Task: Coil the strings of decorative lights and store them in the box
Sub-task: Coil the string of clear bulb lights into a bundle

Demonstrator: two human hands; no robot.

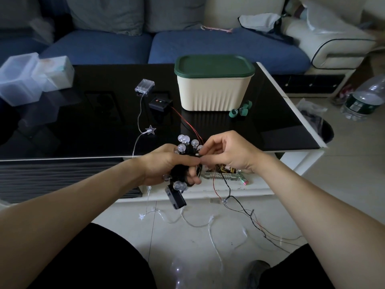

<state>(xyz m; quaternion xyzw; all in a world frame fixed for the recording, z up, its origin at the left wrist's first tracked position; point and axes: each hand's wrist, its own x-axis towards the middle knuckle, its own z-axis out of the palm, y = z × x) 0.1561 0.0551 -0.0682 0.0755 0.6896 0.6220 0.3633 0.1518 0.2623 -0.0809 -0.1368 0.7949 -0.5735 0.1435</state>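
Observation:
My left hand (pixel 168 165) grips a coiled bundle of black-wired globe lights (pixel 184 143); its black battery case (pixel 175 197) hangs below the fist. My right hand (pixel 227 152) pinches the black wire right next to the bundle. A loose black and red wire (pixel 245 211) trails from my hands down to the floor. A clear star-light string (pixel 150 130) runs from its clear battery case (pixel 144 86) across the table and onto the floor. The cream box (pixel 214 94) with a closed green lid (pixel 214 65) stands at the back of the table.
A small black controller (pixel 160 103) with red wires lies left of the box. Green tape rolls (pixel 241 109) lie at its right. Clear plastic containers (pixel 31 78) stand at the table's far left. A glass tray (pixel 225 174) sits on the lower shelf. Plastic bottles (pixel 366 99) lie on the floor at right.

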